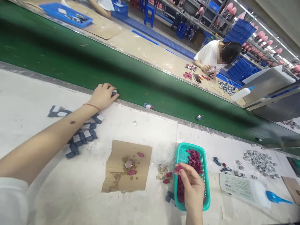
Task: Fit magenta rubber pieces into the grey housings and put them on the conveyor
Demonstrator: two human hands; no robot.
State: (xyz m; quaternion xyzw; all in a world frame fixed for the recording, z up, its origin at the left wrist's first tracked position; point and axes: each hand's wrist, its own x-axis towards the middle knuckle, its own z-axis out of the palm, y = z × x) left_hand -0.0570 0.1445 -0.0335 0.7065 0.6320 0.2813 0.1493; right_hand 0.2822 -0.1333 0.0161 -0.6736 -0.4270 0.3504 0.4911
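Note:
My left hand reaches to the near edge of the green conveyor belt, its fingers closed round a small dark blue-grey piece with a white face, mostly hidden by the fingers. Between the fingertips of my right hand is a small magenta piece, held over a teal plastic basket. Many like magenta pieces fill that basket. Under my left forearm lie several dark blue-grey pieces with white faces. Two more pieces with red ends rest on the belt.
A wet brown cardboard sheet bears a round cap-like thing and magenta pieces. Rightward are a pile of pale pieces and a lying bottle with a blue nozzle. Across the belt a co-worker handles small parts; a blue tray stands far left.

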